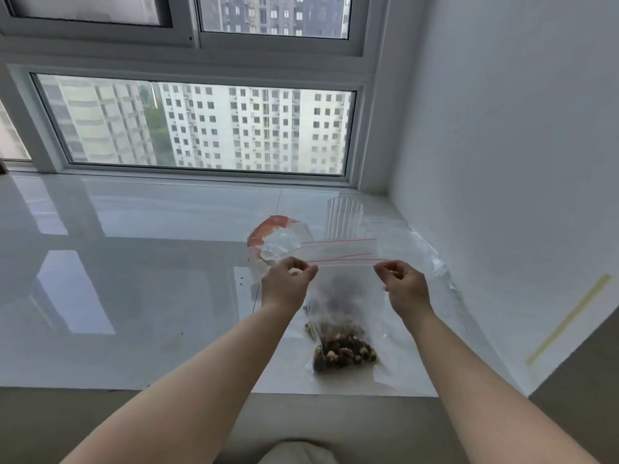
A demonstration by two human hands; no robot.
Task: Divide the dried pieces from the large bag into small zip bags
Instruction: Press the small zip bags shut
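hands: 2, pinching zip bag [345, 286] top | filled bags: 1

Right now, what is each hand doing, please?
Left hand: pinches the left end of the zip bag top.
Right hand: pinches the right end of the same bag top.

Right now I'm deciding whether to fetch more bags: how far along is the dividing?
One small zip bag already holds dried pieces and lies on the sill. The left hand and right hand pinch the red-striped top of an empty zip bag. Filling it remains; the large bag sits behind.
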